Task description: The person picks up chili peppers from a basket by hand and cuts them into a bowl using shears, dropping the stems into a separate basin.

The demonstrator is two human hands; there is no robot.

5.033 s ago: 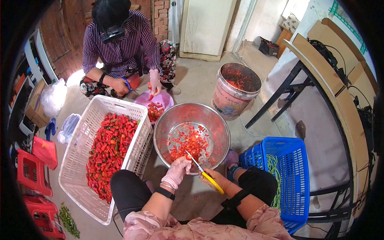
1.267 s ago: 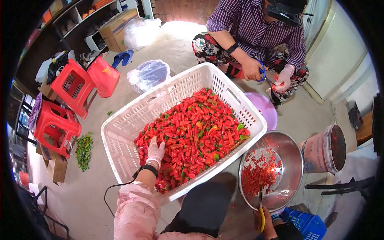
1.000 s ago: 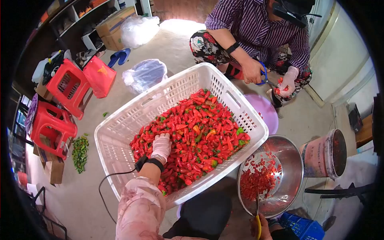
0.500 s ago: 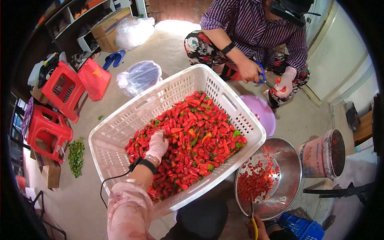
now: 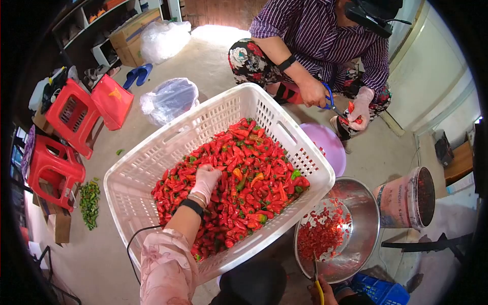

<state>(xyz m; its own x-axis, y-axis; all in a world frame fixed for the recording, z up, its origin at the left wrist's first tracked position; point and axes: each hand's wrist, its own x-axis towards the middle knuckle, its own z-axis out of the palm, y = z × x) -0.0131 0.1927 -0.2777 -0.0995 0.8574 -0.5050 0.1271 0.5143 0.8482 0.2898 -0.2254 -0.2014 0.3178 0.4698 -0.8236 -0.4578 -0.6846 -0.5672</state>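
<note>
My left hand (image 5: 207, 182), in a thin clear glove, reaches into a white plastic basket (image 5: 147, 178) heaped with small red peppers (image 5: 264, 173), some green or orange. Its fingers are bent together at the surface of the heap, apparently pinching a red pepper; the fingertips are partly hidden. At the bottom edge, my right hand (image 5: 328, 296) grips scissors (image 5: 318, 290) with yellow handles. The blades point into a steel bowl (image 5: 367, 229), over cut red pepper pieces (image 5: 320, 236).
Across from me a crouching person (image 5: 315, 46) holds blue-handled scissors (image 5: 328, 96) and red pepper. Nearby are a pink basin (image 5: 333, 147), a bucket (image 5: 399, 201) and a blue basket (image 5: 378, 290). Green peppers (image 5: 90, 203) lie on the floor by red stools (image 5: 56, 173).
My left hand has shifted right and slightly up over the peppers, its fingers drawn together. My right hand keeps the scissors at the bowl. The whole view has moved slightly.
</note>
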